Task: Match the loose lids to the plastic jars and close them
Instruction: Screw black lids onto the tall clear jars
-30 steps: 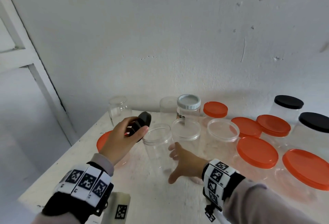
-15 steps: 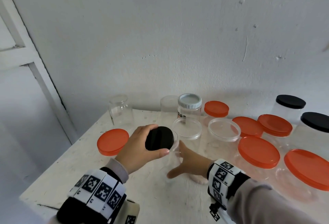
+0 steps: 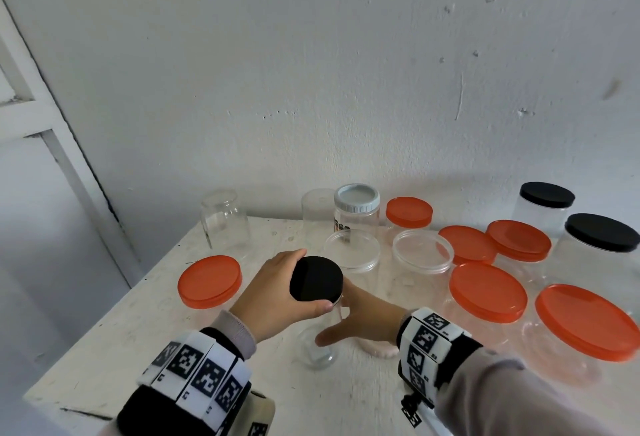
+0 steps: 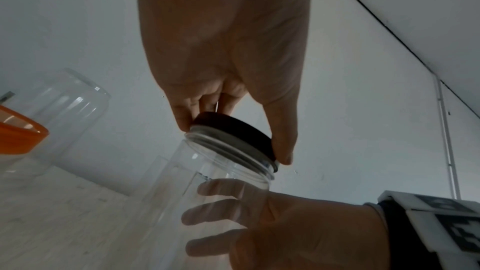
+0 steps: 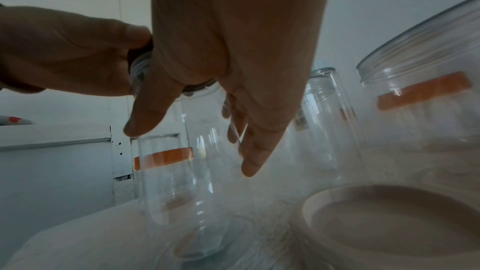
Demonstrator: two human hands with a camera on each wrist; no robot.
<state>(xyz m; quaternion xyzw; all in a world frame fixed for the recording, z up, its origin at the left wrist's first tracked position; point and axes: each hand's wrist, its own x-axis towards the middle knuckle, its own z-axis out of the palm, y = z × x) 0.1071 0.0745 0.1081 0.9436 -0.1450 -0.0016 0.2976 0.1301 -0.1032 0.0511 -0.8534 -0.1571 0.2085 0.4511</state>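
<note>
A black lid (image 3: 316, 284) sits flat on the mouth of a tall clear jar (image 3: 318, 342) near the table's front. My left hand (image 3: 277, 293) grips the lid from above, thumb on the near edge and fingers on the far edge. In the left wrist view the lid (image 4: 233, 130) rests on the jar's threaded neck (image 4: 228, 157), slightly tilted. My right hand (image 3: 360, 318) wraps round the jar's body, its fingers showing through the plastic (image 4: 215, 215). In the right wrist view the thumb and fingers (image 5: 254, 163) straddle the jar (image 5: 202, 182).
A loose orange lid (image 3: 210, 281) lies left of the hands. Two open jars (image 3: 353, 252) (image 3: 423, 252) stand just behind. Orange-lidded jars (image 3: 488, 292) and black-lidded jars (image 3: 602, 231) crowd the right. A pale lid (image 5: 389, 223) lies under my right wrist. The table edge (image 3: 86, 342) runs at left.
My left hand carried the black lid rightward from beside the jar, turned it flat and set it on the jar's mouth. The right hand stayed round the jar.
</note>
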